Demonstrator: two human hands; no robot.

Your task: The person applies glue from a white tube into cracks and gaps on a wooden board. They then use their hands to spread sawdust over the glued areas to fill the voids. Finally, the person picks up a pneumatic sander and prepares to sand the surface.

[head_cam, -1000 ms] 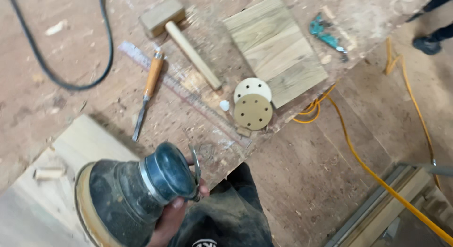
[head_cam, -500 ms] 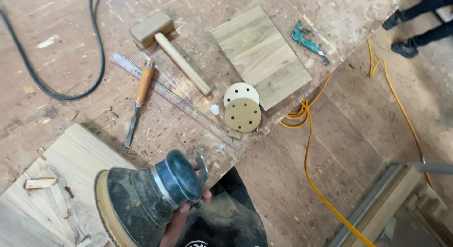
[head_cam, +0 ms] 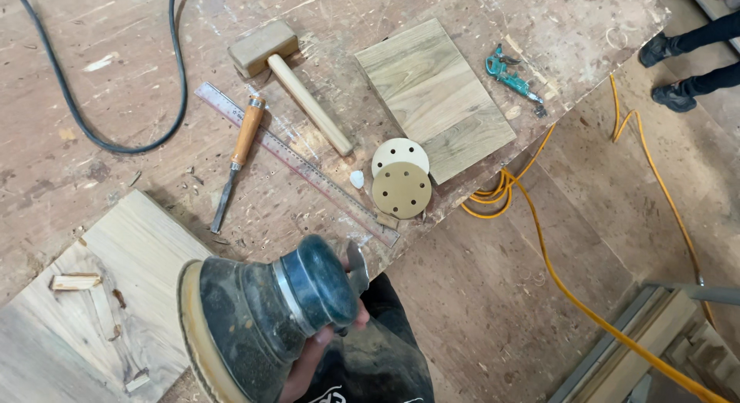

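My left hand (head_cam: 308, 362) grips a dusty dark orbital sander (head_cam: 262, 318) from below, pad turned to the lower left, just off the near edge of the workbench (head_cam: 77, 79). Two round tan sanding discs (head_cam: 401, 189) lie overlapped near the bench edge, beyond the sander. Close to them rest a steel ruler (head_cam: 301, 168), a wooden-handled chisel (head_cam: 239, 152), a wooden mallet (head_cam: 293, 75) and a flat wooden board (head_cam: 435, 99). My right hand is out of view.
A pale plank (head_cam: 131, 256) with wood chips lies at the lower left. A black cable (head_cam: 116, 145) loops over the bench; a teal tool (head_cam: 509, 75) sits near its far corner. A yellow cord (head_cam: 555, 272) trails across the floor. Another person's feet (head_cam: 678, 64) stand at the upper right.
The sander in my hand has shifted a little to the right and nearer the bench edge. The view has drifted, so the bench items sit lower and more to the left.
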